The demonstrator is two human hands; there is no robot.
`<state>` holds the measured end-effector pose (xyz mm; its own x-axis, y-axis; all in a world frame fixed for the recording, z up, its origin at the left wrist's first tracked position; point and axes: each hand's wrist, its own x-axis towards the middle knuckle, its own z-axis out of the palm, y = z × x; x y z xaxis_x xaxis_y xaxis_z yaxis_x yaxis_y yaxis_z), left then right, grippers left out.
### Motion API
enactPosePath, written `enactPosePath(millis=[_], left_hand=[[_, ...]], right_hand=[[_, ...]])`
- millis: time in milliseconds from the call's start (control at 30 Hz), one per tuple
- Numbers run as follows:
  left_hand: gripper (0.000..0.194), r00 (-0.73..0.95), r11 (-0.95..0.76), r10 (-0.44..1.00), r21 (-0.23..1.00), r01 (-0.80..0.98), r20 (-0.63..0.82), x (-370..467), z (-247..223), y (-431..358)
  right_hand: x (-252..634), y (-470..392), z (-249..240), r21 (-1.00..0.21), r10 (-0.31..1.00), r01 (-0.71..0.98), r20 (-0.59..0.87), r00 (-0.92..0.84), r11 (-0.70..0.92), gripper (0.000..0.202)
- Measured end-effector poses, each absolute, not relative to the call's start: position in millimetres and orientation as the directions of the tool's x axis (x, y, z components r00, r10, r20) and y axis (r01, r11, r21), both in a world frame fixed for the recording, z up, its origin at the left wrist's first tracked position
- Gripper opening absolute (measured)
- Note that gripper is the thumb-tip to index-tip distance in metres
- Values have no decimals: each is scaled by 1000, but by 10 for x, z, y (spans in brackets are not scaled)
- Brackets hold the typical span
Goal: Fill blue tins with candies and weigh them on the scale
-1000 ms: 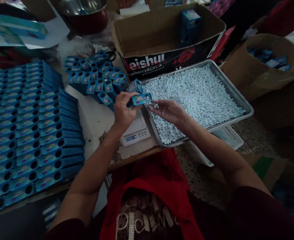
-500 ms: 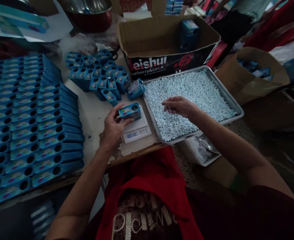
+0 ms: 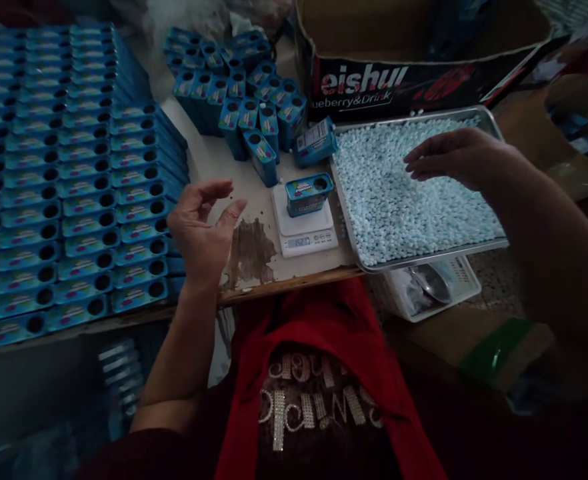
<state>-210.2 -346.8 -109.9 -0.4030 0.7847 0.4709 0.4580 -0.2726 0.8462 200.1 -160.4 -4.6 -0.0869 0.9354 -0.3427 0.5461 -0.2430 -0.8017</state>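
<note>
A small blue box with a round hole in its top [image 3: 308, 194] is set on the white digital scale [image 3: 304, 227], apparently for weighing. Left of the scale, the left hand [image 3: 201, 227] is held open and empty; right of it, the right hand [image 3: 454, 157], loosely curled with nothing visibly held, is poised over the metal tray of pale blue tablets [image 3: 414, 193].

Blue little box [image 3: 308, 194] with a black hole and a bright picture label, on a white scale [image 3: 305, 230]. Pale blue candies [image 3: 414, 200] in a shiny silver tray [image 3: 424, 257]. Rows of blue boxes [image 3: 64, 180] with black round holes. Brown cardboard box [image 3: 424, 60], black side, white and red letters. Red shirt [image 3: 319, 360] with sparkly silver letters. White tabletop [image 3: 214, 160] with a brown worn patch.
</note>
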Motion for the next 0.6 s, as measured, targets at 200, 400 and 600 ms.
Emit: enactPosePath(millis=[200,400,600], left_hand=[[20,-338,-284,768,762,582,544,-2101,-920,-3535],[23,-334,-296,756,749,593,563,-2107,-901,-3555],[33,-303,-269,786,739,618,539,-2000,-963,-3499]], right_hand=[[1795,-1701,-44,-800,934,534,-354,-52,-273,23],[1736,-1690,-135,-792,924,567,-360,-132,-227,24],[1624,-1697,-136,-774,916,612,-348,-197,-163,30]])
